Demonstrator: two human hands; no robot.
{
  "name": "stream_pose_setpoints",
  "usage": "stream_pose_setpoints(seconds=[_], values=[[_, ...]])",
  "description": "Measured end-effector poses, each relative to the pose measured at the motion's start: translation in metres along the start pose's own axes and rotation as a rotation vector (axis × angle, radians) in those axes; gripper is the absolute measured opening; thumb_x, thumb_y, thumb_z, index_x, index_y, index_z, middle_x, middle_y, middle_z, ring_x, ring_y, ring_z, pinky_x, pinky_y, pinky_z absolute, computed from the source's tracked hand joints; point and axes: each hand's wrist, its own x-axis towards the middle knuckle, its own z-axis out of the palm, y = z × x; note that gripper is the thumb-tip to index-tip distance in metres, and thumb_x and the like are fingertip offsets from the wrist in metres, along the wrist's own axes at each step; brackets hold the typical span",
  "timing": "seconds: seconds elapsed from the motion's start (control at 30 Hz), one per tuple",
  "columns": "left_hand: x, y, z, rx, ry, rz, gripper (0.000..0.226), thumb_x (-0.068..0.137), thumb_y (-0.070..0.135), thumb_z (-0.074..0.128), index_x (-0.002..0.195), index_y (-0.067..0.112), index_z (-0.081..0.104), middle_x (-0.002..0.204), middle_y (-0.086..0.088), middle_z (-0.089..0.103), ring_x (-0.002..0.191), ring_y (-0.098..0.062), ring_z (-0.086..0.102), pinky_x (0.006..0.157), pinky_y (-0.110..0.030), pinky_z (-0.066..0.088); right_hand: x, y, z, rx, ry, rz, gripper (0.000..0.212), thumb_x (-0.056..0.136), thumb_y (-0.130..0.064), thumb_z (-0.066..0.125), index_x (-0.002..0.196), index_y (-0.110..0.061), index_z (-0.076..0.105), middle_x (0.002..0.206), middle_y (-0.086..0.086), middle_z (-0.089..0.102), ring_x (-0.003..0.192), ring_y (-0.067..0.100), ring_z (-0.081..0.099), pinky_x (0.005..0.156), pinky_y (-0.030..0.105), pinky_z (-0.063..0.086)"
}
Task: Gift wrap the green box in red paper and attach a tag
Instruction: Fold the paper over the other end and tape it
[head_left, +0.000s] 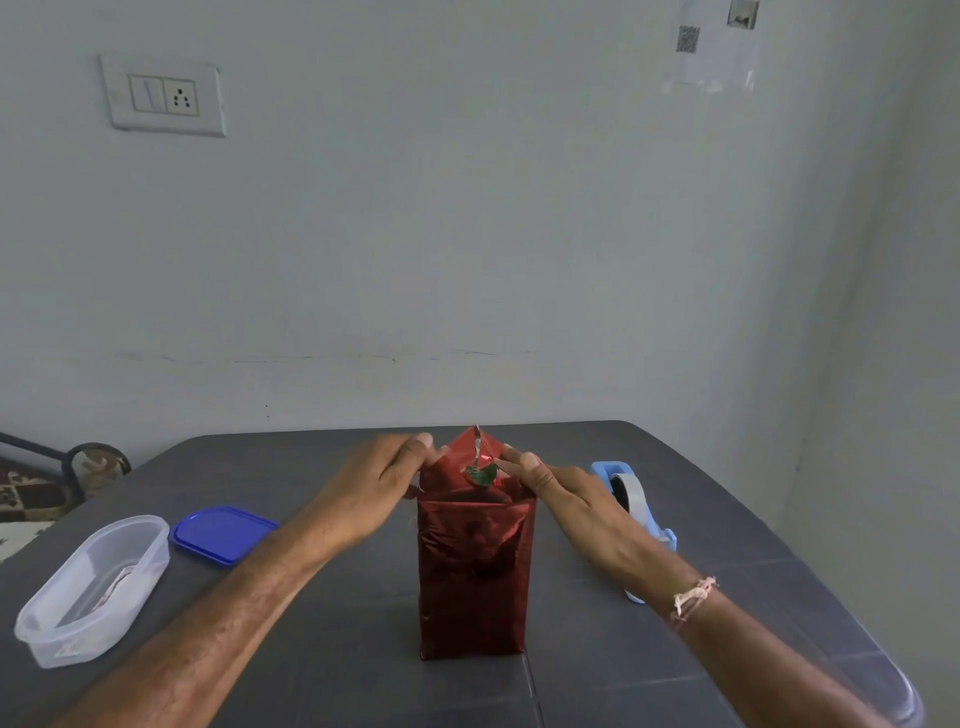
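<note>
Between the fingertips: far-end flap of red paper (475, 452), standing up in a point, a sliver of green box (482, 474) showing.
Left hand (387, 467): fingers pinching flap's left edge.
Right hand (558, 486): fingers pressing right fold.
Handling, judged: foil thin, slick, crease-prone; box stiff.
Hold: at folded edges.
Beyond right fingers: tape dispenser (631, 499).

Tape dispenser (631, 499) crowds the box's (475, 571) right; lid (222, 533) and tub (88, 590) sit well left.
</note>
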Motion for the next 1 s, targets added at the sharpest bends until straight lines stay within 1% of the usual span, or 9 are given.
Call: stream_pose_setpoints(seconds=[0.1, 0.17, 0.23, 0.33, 0.43, 0.6, 0.77, 0.9, 1.0], values=[[0.004, -0.002, -0.002, -0.071, -0.042, 0.017, 0.031, 0.103, 0.035, 0.052, 0.088, 0.022, 0.077, 0.1, 0.009, 0.079, 0.104, 0.002, 0.07, 0.094, -0.031, 0.058, 0.003, 0.003, 0.003, 0.044, 0.033, 0.0, 0.048, 0.099, -0.061, 0.041, 0.133, -0.037, 0.067, 0.15, -0.03, 0.046, 0.139, -0.01, 0.04, 0.119, 0.021, 0.03], [0.005, -0.002, -0.001, -0.075, -0.055, 0.041, 0.019, 0.097, 0.029, 0.065, 0.09, 0.019, 0.08, 0.1, 0.013, 0.079, 0.109, 0.005, 0.067, 0.098, -0.025, 0.055, 0.005, 0.006, 0.007, 0.051, 0.059, -0.032, 0.045, 0.098, -0.056, 0.05, 0.132, -0.033, 0.068, 0.148, -0.029, 0.049, 0.136, -0.014, 0.042, 0.119, 0.024, 0.035], [0.006, -0.003, 0.001, -0.052, -0.016, 0.052, 0.007, 0.089, 0.026, 0.075, 0.092, 0.023, 0.081, 0.102, 0.02, 0.077, 0.111, 0.013, 0.063, 0.1, -0.017, 0.048, 0.007, 0.011, 0.01, 0.031, 0.08, -0.05, 0.036, 0.101, -0.045, 0.058, 0.133, -0.032, 0.068, 0.148, -0.025, 0.051, 0.136, -0.016, 0.04, 0.12, 0.028, 0.036], [0.007, -0.008, 0.003, -0.016, 0.026, 0.066, 0.012, 0.083, 0.03, 0.081, 0.095, 0.03, 0.081, 0.105, 0.027, 0.074, 0.11, 0.015, 0.061, 0.101, -0.018, 0.043, 0.008, 0.014, 0.012, 0.022, 0.103, -0.046, 0.032, 0.098, -0.039, 0.066, 0.13, -0.04, 0.068, 0.147, -0.024, 0.052, 0.134, -0.018, 0.041, 0.116, 0.037, 0.043], [0.009, -0.01, 0.004, -0.031, 0.029, 0.06, 0.016, 0.081, 0.034, 0.082, 0.097, 0.032, 0.08, 0.109, 0.028, 0.073, 0.111, 0.013, 0.061, 0.106, -0.026, 0.043, 0.007, 0.015, 0.013, 0.024, 0.11, -0.05, 0.04, 0.092, -0.044, 0.071, 0.131, -0.041, 0.066, 0.147, -0.028, 0.051, 0.133, -0.017, 0.042, 0.112, 0.042, 0.048], [0.011, -0.011, 0.008, -0.126, -0.012, 0.031, 0.033, 0.074, 0.044, 0.083, 0.106, 0.038, 0.079, 0.122, 0.024, 0.07, 0.118, 0.014, 0.057, 0.114, -0.039, 0.044, 0.004, 0.012, 0.013, -0.022, 0.107, -0.056, 0.046, 0.089, -0.046, 0.072, 0.134, -0.041, 0.065, 0.149, -0.03, 0.047, 0.135, -0.014, 0.042, 0.114, 0.04, 0.046], [0.015, -0.01, 0.008, -0.199, -0.095, -0.014, 0.045, 0.071, 0.048, 0.083, 0.115, 0.043, 0.075, 0.131, 0.024, 0.063, 0.127, 0.013, 0.05, 0.12, -0.042, 0.035, 0.001, 0.008, 0.011, -0.075, 0.104, -0.062, 0.045, 0.09, -0.044, 0.073, 0.134, -0.043, 0.064, 0.149, -0.031, 0.045, 0.136, -0.011, 0.043, 0.115, 0.037, 0.044], [0.019, -0.01, 0.007, -0.254, -0.142, -0.06, 0.048, 0.072, 0.042, 0.084, 0.118, 0.036, 0.075, 0.127, 0.014, 0.07, 0.118, -0.004, 0.065, 0.11, -0.039, 0.049, 0.002, 0.009, 0.011, -0.077, 0.113, -0.074, 0.044, 0.089, -0.046, 0.073, 0.132, -0.046, 0.064, 0.152, -0.028, 0.046, 0.139, -0.006, 0.043, 0.115, 0.041, 0.045], [0.021, -0.01, 0.008, -0.26, -0.149, -0.069, 0.047, 0.072, 0.042, 0.084, 0.117, 0.033, 0.074, 0.116, 0.01, 0.075, 0.108, -0.009, 0.07, 0.099, -0.034, 0.057, 0.002, 0.009, 0.012, -0.069, 0.116, -0.067, 0.043, 0.089, -0.044, 0.074, 0.131, -0.045, 0.065, 0.152, -0.027, 0.046, 0.139, -0.006, 0.043, 0.116, 0.042, 0.044]])
